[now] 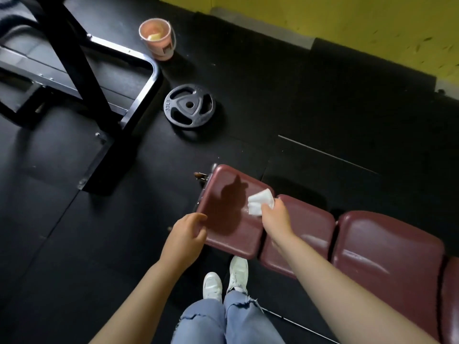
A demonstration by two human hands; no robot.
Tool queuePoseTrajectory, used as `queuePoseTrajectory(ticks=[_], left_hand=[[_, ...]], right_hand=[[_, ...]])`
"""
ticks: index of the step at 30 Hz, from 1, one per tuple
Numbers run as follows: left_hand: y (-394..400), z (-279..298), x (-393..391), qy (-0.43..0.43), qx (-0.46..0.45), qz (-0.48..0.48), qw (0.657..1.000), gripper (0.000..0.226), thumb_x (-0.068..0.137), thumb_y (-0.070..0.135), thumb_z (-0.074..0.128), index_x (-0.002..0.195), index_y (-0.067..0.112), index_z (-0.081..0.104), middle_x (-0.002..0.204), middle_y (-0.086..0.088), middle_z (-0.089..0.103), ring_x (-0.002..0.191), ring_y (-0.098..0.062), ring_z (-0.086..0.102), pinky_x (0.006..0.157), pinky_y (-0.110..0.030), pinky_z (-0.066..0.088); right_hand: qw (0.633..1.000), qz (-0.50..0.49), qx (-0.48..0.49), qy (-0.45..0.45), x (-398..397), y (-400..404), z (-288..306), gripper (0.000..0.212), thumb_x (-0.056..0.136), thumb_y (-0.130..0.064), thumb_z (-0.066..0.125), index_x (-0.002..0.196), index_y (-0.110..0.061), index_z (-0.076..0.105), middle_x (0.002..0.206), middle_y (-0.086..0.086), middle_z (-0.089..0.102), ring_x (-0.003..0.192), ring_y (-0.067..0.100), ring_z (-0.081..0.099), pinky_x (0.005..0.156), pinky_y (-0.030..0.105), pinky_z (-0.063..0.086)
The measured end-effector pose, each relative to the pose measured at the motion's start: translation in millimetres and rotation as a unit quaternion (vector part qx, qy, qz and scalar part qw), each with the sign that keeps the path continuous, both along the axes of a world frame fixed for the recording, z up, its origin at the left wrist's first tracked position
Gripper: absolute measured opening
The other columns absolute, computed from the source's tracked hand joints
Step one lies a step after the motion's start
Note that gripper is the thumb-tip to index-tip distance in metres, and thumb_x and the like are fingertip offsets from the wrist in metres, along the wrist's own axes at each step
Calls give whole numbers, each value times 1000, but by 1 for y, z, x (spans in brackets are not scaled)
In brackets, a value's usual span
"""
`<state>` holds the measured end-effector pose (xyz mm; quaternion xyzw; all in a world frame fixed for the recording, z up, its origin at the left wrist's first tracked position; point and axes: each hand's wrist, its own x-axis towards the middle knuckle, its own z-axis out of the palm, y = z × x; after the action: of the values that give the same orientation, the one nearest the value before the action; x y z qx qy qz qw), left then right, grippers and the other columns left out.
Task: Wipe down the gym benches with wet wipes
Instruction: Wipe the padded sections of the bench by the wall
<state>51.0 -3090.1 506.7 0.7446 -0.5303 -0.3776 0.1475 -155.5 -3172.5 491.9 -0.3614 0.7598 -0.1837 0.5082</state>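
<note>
Our right hand (273, 217) pinches the wet wipe (260, 204) on the bench (387, 254) pad for wiping; our left hand (186, 234), fingers curled, grips its edge to steady it.

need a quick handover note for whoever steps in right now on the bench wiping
Right hand holds the white wet wipe on the end pad of the maroon bench. Left hand grips that pad's near edge, steadying it.
Done: cannot tell how much; the pads shine.
Left: finish this pad and check the others. A pink bucket stands on the floor beyond.
</note>
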Motion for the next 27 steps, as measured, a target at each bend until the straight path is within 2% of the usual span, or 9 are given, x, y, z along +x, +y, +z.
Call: queuePoseTrajectory(ticks=[9, 13, 15, 16, 18, 21, 23, 25, 27], left_hand=[[-11, -71, 9, 63, 91, 172, 979, 32, 99, 16, 46, 127, 25, 58, 115, 12, 59, 108, -9, 57, 85, -24, 41], [-6, -94, 21, 105, 91, 260, 956, 31, 99, 17, 43, 123, 24, 61, 119, 11, 64, 110, -7, 59, 91, -25, 45], [-4, -100, 26, 118, 86, 290, 946, 30, 101, 17, 42, 123, 22, 62, 119, 11, 64, 107, 0, 57, 85, -17, 42], [-3, -102, 28, 122, 78, 303, 942, 30, 102, 16, 41, 122, 21, 63, 119, 10, 64, 107, 1, 57, 84, -15, 40], [-4, -105, 34, 133, 69, 324, 934, 29, 102, 15, 41, 120, 20, 64, 119, 10, 64, 110, 0, 56, 87, -14, 40], [-8, -108, 39, 153, 67, 335, 927, 30, 102, 13, 40, 117, 23, 64, 118, 11, 64, 114, -4, 57, 90, -17, 40], [-11, -109, 43, 151, 64, 325, 931, 30, 102, 12, 39, 117, 24, 63, 119, 11, 64, 115, -5, 57, 94, -20, 40], [-13, -109, 47, 147, 58, 318, 935, 31, 102, 13, 40, 117, 24, 64, 120, 11, 64, 116, -5, 57, 96, -22, 39], [-15, -111, 48, 148, 61, 309, 938, 31, 102, 14, 40, 118, 25, 64, 121, 12, 65, 116, -4, 56, 99, -22, 40]], right_hand=[[960, 206, -165, 91, 52, -112, -65, 44, 97, -7, 37, 135, -18, 55, 137, 4, 57, 128, 22, 49, 107, 30, 35], [893, 341, -247, 158, 81, -110, -106, 53, 93, 1, 28, 143, -3, 44, 150, 14, 41, 142, 28, 33, 119, 30, 14], [859, 357, -324, 173, 91, -79, -125, 51, 92, -3, 28, 138, 1, 49, 143, 20, 48, 135, 35, 42, 117, 36, 24], [827, 396, -359, 175, 95, -55, -132, 47, 93, -4, 33, 135, 0, 53, 137, 21, 53, 127, 36, 51, 112, 38, 36], [675, 557, -433, 216, 92, -1, -139, 43, 91, -6, 43, 132, -6, 57, 131, 16, 59, 117, 32, 58, 101, 38, 46], [484, 736, -459, 117, 69, 47, -154, 46, 88, -9, 46, 133, -11, 55, 141, 6, 53, 135, 24, 44, 120, 39, 19], [413, 780, -464, 81, 59, 35, -148, 43, 90, -11, 52, 133, -14, 57, 143, 1, 52, 139, 19, 40, 122, 38, 5], [436, 763, -472, 67, 61, -6, -128, 37, 94, -10, 52, 131, -9, 59, 139, 7, 56, 133, 25, 47, 122, 37, 8], [572, 646, -488, 132, 62, -61, -115, 35, 100, -3, 38, 129, 2, 58, 132, 22, 57, 124, 35, 54, 116, 40, 28]])
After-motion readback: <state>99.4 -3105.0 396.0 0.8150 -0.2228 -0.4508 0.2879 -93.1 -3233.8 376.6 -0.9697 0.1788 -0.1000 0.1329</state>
